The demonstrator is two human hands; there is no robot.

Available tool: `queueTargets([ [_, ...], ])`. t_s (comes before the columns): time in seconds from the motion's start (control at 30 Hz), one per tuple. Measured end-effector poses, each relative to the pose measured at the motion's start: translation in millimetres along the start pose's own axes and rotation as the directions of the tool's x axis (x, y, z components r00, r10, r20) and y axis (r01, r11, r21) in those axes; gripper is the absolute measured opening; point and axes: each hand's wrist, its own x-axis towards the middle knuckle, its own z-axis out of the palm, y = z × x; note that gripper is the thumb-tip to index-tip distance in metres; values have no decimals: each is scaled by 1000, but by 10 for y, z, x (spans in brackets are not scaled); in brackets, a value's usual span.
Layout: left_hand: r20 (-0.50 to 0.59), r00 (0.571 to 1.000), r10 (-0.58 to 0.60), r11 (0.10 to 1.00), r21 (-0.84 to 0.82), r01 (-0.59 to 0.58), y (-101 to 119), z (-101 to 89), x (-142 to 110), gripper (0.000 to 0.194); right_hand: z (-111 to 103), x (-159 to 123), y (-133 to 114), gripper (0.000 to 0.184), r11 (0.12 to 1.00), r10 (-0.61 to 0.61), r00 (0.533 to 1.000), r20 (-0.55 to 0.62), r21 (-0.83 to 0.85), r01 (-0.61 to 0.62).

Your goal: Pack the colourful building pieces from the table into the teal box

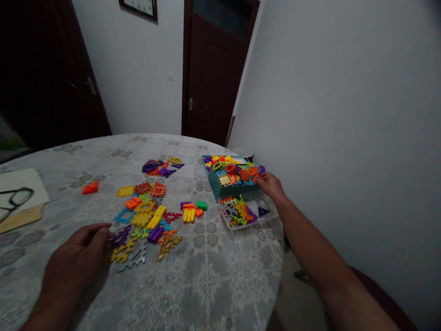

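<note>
My left hand point(77, 259) is low over the near left of the table, its thumb and forefinger closed at the edge of a purple interlocking piece point(121, 236). That piece lies against a loose heap of plastic building pieces: a yellow notched one point(122, 250), a grey triangular frame point(136, 258) and a blue frame point(124, 215) are among them. At the far right, my right hand point(272, 186) reaches to the side of a teal box point(217, 186) filled with mixed pieces. Its fingers are drawn together by orange-red pieces point(253, 172); what they pinch is too small to make out.
A clear plastic tray point(234, 227) with more pieces stands before the box. Small ribbed blocks point(189, 215) lie mid-table, a purple and orange group point(153, 168) farther back, an orange block point(90, 187) at left. Eyeglasses point(20, 196) rest on paper. A wall borders the right.
</note>
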Motion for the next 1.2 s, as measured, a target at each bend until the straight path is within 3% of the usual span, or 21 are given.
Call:
queueTargets([
  [0.1,24,995,-95,995,33,94,71,-19,-15,40,-48,8,31,30,998,25,999,-34,56,-24],
  [0.27,3,998,-60,997,53,60,66,-12,-14,39,-144,47,38,35,983,56,995,-81,178,-41],
  [0.53,-46,996,-80,997,10,81,120,-61,-52,32,-42,340,-315,35,934,84,994,-66,352,-56],
  [0.67,-52,995,-80,996,-36,78,139,-95,-64,34,-58,321,-396,42,897,114,992,-50,434,-81],
  [0.77,-84,994,-66,998,-8,65,95,-110,-37,34,-148,129,-422,40,878,115,991,-65,474,-70],
  [0.87,-128,991,-42,998,42,48,50,-119,-41,32,-267,-287,-552,39,848,64,995,-81,530,-11],
  [0.97,-80,997,10,999,41,-7,28,-95,-75,35,-377,-883,-835,37,788,-129,990,-60,600,139],
  [1.03,-76,995,64,997,47,-60,13,-53,-91,35,-415,-1298,-1080,33,770,-356,930,96,595,233],
  [1.07,-74,993,91,995,54,-87,4,-30,-95,34,-410,-1488,-1211,31,754,-476,860,187,589,289],
  [1.13,-66,989,135,990,60,-131,-15,14,-104,35,-331,-1801,-1471,26,704,-666,674,319,567,428],
  [1.2,-52,982,182,982,58,-179,-23,45,-117,34,-166,-1994,-1706,24,671,-737,562,374,506,543],
])
